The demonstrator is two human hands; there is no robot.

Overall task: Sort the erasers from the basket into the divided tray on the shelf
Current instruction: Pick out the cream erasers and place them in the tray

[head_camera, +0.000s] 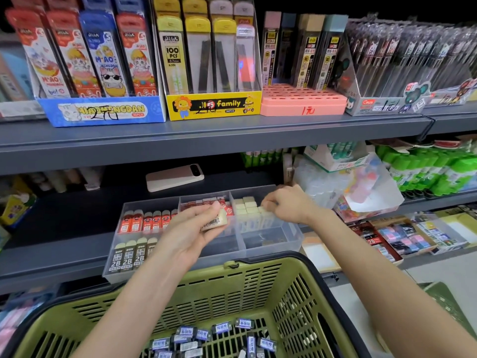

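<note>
Shop shelf (64, 228): my left hand (196, 228) grips a cream eraser (215, 221), right hand (289, 205) curls at the cream row (247, 206) in the divided tray (271, 245), grip unclear; many wrapped erasers (222, 328) left in basket (258, 263).

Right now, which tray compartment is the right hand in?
Back right compartment, the only one with bare cream erasers; the right hand has its fingers on them. Elsewhere: red-sleeved erasers or black 2B erasers. The left hand holds a barcoded eraser.

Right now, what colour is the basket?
The basket is olive green with a black rim; head view shows it.
</note>
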